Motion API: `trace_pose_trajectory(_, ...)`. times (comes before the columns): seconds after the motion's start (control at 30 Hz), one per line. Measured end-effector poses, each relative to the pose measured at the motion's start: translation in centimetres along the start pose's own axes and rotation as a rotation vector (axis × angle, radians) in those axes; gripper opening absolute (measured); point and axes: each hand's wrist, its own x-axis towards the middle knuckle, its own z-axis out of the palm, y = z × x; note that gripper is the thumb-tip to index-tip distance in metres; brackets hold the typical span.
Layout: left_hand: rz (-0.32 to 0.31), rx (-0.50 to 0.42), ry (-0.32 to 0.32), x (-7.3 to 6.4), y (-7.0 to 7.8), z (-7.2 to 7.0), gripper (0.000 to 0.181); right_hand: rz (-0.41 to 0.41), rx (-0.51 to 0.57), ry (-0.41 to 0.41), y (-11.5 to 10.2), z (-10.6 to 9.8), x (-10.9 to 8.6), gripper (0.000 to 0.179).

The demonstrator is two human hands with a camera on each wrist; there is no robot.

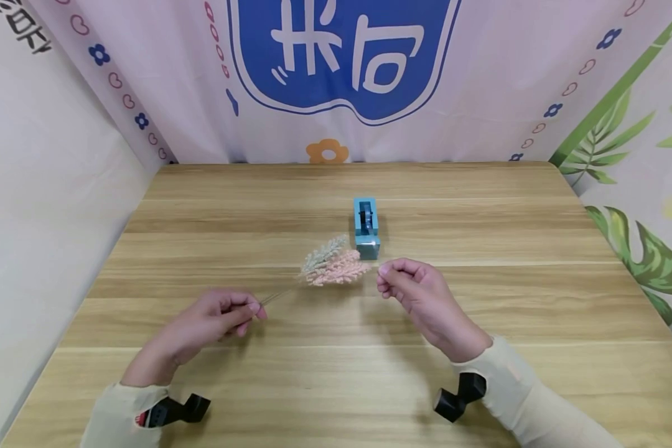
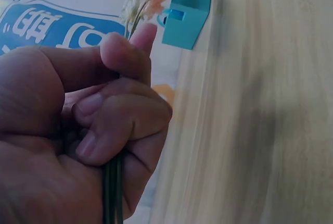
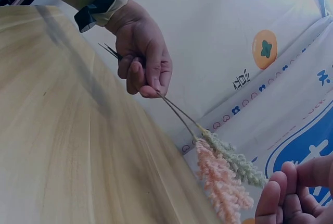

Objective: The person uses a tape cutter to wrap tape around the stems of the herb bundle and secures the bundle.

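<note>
My left hand (image 1: 218, 320) grips thin dark green stems (image 2: 113, 193) of two artificial flower sprigs, and its thumb and forefinger pinch them near the top. One sprig is fluffy and pink (image 1: 338, 269), the other pale green (image 3: 234, 159). They point right and away, above the table. Just right of the sprigs' tips is my right hand (image 1: 420, 298), its thumb and forefinger tips together and the other fingers curled. Whether something thin lies between those fingertips I cannot tell. A blue tape dispenser (image 1: 366, 227) stands just beyond the flowers.
The wood-grain table (image 1: 246, 205) ends at a printed cloth (image 1: 190, 74) with a blue sign along its back edge. White fabric (image 1: 45, 155) hangs on the left, and a leaf-patterned sheet (image 1: 649, 180) is on the right. A black camera (image 1: 459, 398) is strapped at each wrist.
</note>
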Motion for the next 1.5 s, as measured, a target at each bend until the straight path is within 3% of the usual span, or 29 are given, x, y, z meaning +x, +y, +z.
trace_pose_trajectory(0.5,-0.02,0.081,-0.11,2.8,1.1,1.4,0.03,-0.012,0.034,0.026,-0.5,0.1,0.1,0.011)
trace_pose_trajectory(1.17,-0.013,0.219,-0.137,9.5,4.5,4.8,0.025,-0.017,-0.011,-0.005,-0.4,-0.1,0.2,0.009)
trace_pose_trajectory(1.5,0.018,0.2,-0.151,11.2,5.5,6.6,0.023,-0.006,-0.002,0.006,-0.2,0.0,0.1,0.011)
